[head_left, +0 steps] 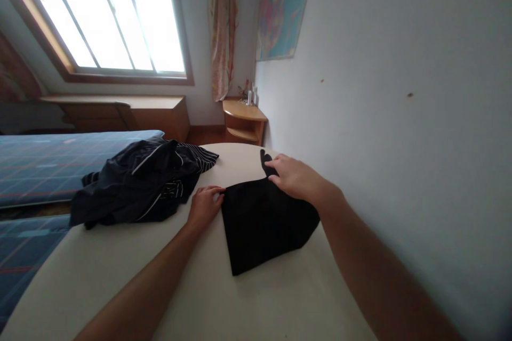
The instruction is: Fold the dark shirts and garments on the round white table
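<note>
Center frame: left hand, nearly closed, pinches black cloth by upper-left corner; right hand, half-curled, pinches top end.

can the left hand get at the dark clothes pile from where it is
Probably yes: the left hand, at the corner of the black cloth, is close beside the dark clothes pile, and nothing visible stands between them.

L hand & R hand — both bare, w/ bare forearms.
</note>
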`<state>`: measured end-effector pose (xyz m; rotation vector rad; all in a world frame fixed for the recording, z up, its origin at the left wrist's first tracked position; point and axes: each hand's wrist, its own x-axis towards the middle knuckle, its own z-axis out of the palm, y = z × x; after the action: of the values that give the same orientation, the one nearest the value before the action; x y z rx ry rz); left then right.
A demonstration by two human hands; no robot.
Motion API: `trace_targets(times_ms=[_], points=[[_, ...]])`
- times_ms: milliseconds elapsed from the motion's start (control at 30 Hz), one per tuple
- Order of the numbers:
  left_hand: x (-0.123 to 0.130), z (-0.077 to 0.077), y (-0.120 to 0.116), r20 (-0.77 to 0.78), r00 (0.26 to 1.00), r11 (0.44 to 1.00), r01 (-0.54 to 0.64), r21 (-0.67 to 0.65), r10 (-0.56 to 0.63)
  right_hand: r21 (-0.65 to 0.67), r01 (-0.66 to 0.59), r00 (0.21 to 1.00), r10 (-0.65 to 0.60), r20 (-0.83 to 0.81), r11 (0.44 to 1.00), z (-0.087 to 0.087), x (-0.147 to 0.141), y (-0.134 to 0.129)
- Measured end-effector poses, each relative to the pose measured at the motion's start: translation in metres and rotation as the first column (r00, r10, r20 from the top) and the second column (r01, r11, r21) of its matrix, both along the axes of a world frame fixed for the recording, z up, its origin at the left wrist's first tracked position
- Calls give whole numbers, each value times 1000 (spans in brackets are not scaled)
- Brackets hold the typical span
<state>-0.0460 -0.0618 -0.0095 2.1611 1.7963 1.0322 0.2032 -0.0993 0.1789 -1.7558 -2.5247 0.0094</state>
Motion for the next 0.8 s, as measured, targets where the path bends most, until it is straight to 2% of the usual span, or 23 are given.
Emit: trace_targets(times_ms=[167, 367, 567, 700, 800], points=[[-1, 0, 2, 48, 999, 1000, -6, -27, 8, -82, -66, 996, 71, 57, 994, -3, -48, -16], [-3, -4, 7, 143, 988, 996, -50, -70, 60, -198, -139, 984, 159, 87, 970, -33, -86, -29], [-4, -5, 9, 174, 982, 995, -56, -86, 70, -188, -143, 985, 158, 70, 972, -61, -99, -33], [-3, -2, 6, 157, 985, 995, -58, -80, 70, -198, -213, 977, 208, -46, 957, -74, -95, -36], [-2, 0, 3, 140, 987, 996, -65, -63, 73, -166, -283, 954, 258, -154, 945, -80, -80, -33]])
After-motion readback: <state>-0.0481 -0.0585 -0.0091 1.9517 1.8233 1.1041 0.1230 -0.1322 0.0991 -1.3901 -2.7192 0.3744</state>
